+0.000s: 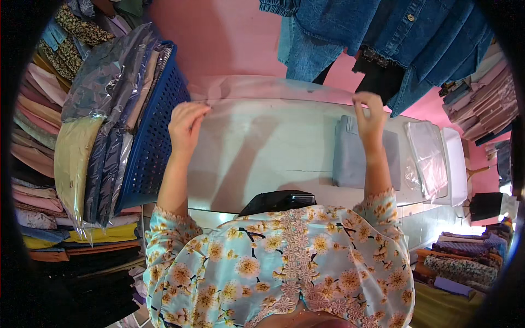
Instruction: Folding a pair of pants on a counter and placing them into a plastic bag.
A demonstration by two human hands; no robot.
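A clear plastic bag or sheet (283,88) is stretched, a little blurred, between my two raised hands above the far side of the white table (287,147). My left hand (186,123) pinches its left end near the blue basket. The right end is pinched between the thumb and fingers of my right hand (370,117). A folded grey-blue garment (348,160) lies on the table, partly behind my right forearm. Farther right is a stack of clear plastic bags (428,160).
On the left, a blue perforated plastic basket (151,139) holds plastic-wrapped garments (78,160). Denim clothes (352,33) hang above the table's far edge. A white plastic tray (454,164) stands at the right end. Piles of folded clothes (35,192) fill the left side.
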